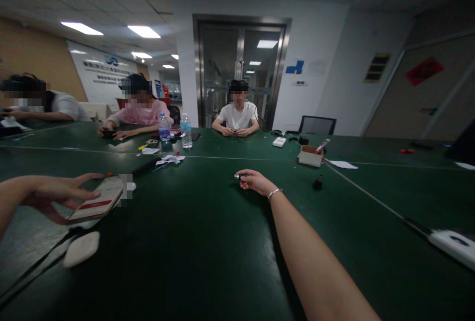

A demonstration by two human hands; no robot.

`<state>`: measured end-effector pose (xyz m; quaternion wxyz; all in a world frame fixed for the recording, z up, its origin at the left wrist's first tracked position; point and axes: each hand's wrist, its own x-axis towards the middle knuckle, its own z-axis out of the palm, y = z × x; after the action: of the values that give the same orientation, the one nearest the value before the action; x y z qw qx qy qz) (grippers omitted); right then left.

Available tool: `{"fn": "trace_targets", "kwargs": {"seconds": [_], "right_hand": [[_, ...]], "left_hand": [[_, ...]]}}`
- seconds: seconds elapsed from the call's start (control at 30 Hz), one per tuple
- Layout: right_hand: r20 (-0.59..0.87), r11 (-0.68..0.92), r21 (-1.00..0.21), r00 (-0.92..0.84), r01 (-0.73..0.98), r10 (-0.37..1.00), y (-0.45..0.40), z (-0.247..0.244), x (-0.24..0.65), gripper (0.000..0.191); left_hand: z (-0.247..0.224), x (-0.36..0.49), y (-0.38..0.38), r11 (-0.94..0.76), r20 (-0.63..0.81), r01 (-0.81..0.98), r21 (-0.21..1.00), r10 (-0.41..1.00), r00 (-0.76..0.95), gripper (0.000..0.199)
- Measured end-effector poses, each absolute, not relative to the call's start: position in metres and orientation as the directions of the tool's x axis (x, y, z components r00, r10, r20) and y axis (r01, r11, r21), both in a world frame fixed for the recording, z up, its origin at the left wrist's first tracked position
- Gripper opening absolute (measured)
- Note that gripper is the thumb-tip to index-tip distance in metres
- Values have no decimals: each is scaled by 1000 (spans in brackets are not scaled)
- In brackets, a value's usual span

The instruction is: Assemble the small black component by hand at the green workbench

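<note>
My left hand point(63, 195) is at the left, wrapped round a flat, pale booklet-like item point(98, 202) with a red stripe, tilted above the green table point(208, 242). Just below it lies a white rounded case point(82, 249) beside a black strap. Out over the middle of the table, my right hand point(256, 182), with a bracelet at the wrist, has its fingers closed on a small dark and silver object point(239, 176). What that small object is cannot be made out.
Two water bottles point(186, 132) stand at the back left near papers point(170, 159). A small box point(310, 156) and a black item point(318, 182) are right of centre. A white power strip point(454, 244) lies at the right edge. Three people sit across the table.
</note>
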<state>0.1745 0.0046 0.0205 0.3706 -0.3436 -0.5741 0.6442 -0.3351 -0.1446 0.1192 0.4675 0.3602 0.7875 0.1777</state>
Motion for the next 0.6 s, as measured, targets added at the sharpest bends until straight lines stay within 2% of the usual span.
{"fn": "trace_targets", "kwargs": {"seconds": [0.17,0.33,0.43,0.6], "right_hand": [[-11,-66,-993,-495,-94,869,5,20,175,23],[-11,-64,-994,-492,-91,871,4,21,175,22],[-14,-66,-994,-492,-90,871,4,21,175,23],[-19,-75,-992,-482,-97,876,2,22,174,22]], "left_hand": [[125,-328,-146,692,-579,397,602,722,-379,120],[126,-330,-146,650,-552,477,592,758,-349,120],[123,-334,-143,619,-514,527,583,783,-351,113],[118,-343,-143,611,-529,521,596,787,-318,107]]}}
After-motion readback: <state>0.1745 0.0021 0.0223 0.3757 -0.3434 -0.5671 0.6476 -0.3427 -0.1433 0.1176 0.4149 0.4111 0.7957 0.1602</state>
